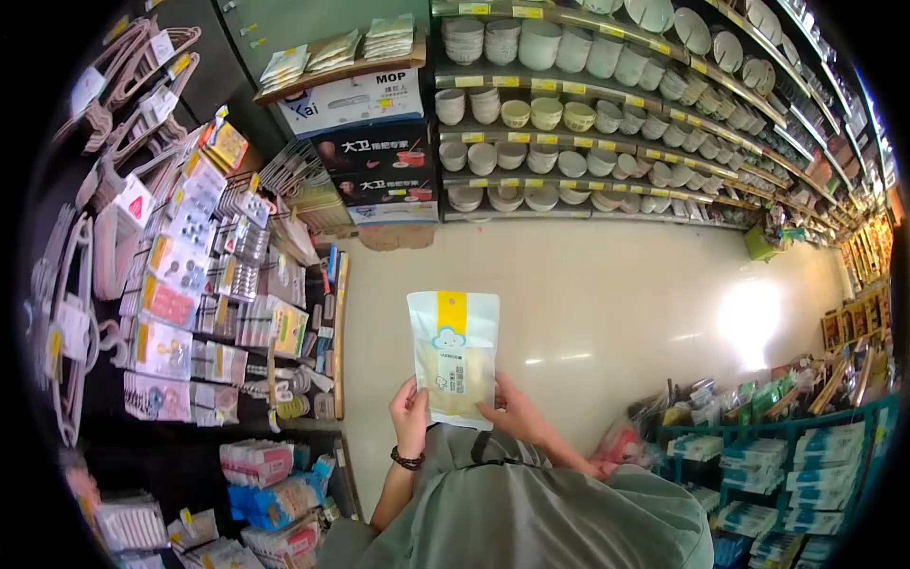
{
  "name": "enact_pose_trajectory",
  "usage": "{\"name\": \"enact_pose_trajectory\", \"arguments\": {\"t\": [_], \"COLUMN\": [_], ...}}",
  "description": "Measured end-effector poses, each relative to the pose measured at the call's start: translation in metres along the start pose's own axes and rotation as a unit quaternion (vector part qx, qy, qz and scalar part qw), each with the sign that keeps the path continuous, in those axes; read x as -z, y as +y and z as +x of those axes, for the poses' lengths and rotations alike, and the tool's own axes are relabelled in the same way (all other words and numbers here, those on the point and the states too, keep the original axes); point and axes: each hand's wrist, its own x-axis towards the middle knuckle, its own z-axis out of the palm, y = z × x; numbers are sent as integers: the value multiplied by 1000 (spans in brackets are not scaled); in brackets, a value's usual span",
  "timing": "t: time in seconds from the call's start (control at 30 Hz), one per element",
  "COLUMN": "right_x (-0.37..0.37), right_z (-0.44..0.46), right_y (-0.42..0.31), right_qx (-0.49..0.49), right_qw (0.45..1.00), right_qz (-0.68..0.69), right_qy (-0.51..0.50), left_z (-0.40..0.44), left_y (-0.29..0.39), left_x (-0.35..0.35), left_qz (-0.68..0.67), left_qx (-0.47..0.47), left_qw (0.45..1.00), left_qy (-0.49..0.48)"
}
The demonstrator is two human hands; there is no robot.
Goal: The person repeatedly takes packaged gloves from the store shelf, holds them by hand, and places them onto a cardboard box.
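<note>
Between both hands, in the middle of the head view, is a white plastic pouch (479,346) with a yellow stripe, a small blue cloud drawing and printed characters. It is upright, its top edge away from me. My left hand (410,414) pinches the lower left edge and has a dark beaded bracelet at the wrist. At the lower right edge, my right hand (515,410) grips the pouch with the thumb on its front. The fingers behind the pouch are hidden. What the pouch contains cannot be made out.
Shelves of bowls (540,47) run along the far side. Mop boxes (379,152) are stacked left of them. Hangers (123,237) and packaged small goods (175,303) hang at the left. A teal rack (758,455) with packets stands at the lower right. Pale floor (607,284) lies ahead.
</note>
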Motion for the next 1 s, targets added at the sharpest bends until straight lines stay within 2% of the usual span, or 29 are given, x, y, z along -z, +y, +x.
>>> {"name": "enact_pose_trajectory", "arguments": {"t": [0.13, 0.23, 0.33, 0.4, 0.53, 0.73, 0.83, 0.97, 1.0], "right_x": [19, 32, 44, 47, 47, 36, 28, 19, 17], "right_z": [65, 117, 164, 188, 239, 322, 373, 454, 475], "right_y": [-6, -42, -76, -104, -115, -145, -160, -185, -198], "right_qx": [16, 49, 47, 25, 39, 20, 58, 105, 116], "right_qw": [991, 994, 996, 998, 998, 990, 975, 965, 963], "right_qz": [130, 99, 66, 41, 27, 77, 152, 160, 163], "right_qy": [3, -7, -37, -38, -47, -119, -153, -177, -183], "left_z": [76, 132, 179, 201, 239, 297, 343, 422, 442], "left_y": [6, 34, 54, 72, 107, 129, 155, 175, 186], "left_x": [-22, -35, -33, -36, -37, -14, -11, 11, 13], "left_qz": [-15, -17, 37, 21, 7, 28, 20, 75, 90], "left_qx": [-33, -84, -118, -135, -158, -172, -210, -222, -254], "left_qw": [999, 996, 992, 989, 985, 978, 966, 955, 945], "left_qy": [16, 33, 37, 54, 68, 116, 151, 182, 183]}}
